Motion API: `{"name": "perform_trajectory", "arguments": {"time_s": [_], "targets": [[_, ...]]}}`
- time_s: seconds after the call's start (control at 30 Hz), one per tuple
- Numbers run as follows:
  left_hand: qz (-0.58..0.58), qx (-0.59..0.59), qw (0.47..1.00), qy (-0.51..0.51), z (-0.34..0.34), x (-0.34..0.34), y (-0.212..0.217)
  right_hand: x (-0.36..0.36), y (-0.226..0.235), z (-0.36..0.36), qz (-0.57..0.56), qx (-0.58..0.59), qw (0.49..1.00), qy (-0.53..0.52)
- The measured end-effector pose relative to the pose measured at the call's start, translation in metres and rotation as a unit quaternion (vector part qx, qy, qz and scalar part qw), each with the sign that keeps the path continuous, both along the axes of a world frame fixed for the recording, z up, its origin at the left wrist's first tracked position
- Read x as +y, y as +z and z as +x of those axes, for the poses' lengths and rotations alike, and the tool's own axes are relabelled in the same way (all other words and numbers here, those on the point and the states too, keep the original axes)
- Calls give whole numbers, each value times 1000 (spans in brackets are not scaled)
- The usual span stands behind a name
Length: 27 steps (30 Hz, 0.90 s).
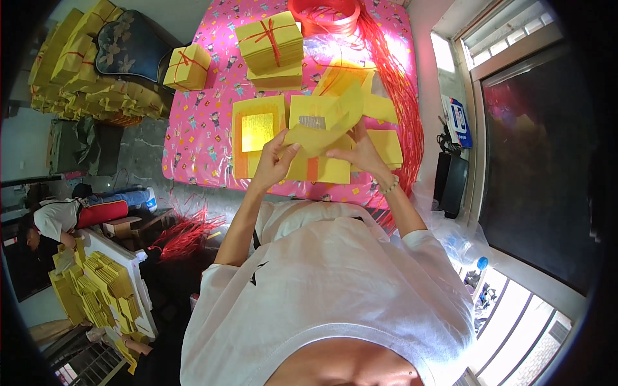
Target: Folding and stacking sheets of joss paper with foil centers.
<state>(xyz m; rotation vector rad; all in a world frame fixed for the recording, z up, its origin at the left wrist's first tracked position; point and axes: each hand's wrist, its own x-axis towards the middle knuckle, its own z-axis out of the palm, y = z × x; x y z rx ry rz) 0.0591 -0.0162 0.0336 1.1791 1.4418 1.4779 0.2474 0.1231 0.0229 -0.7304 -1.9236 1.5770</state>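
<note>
Over the table, both hands hold yellow paper sheets (322, 136) that bend up at the far right corner. My left hand (275, 162) pinches their near left edge between thumb and fingers. At the right side, my right hand (365, 154) has its fingers on the paper and its thumb below the edge; its fingertips are partly hidden. Beneath lies yellow paper with a silver square (311, 121) and an orange band (313, 168). To the left is a yellow stack with a shiny gold square (257, 132). Another yellow stack (386, 148) lies by my right wrist.
Bundles tied with red ribbon (269, 48) (187, 67) stand far on the pink-covered table (206, 128). A red ribbon coil (325, 19) sits behind, its red strands (402, 109) along the right edge. At left, a person (58, 215) works by piled yellow paper (106, 283).
</note>
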Motion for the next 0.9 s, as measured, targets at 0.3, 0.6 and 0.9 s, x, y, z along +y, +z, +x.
{"name": "perform_trajectory", "arguments": {"time_s": [0.3,0.6,0.9], "targets": [[-21,-88,994,-67,4,13,-56,-17,0,-10,33,15,998,47],[0,15,1000,-2,16,29,-57,-19,-4,-7,-45,33,997,50],[-46,-122,991,-40,23,39,-11,-11,26,-8,-129,48,990,-37]]}}
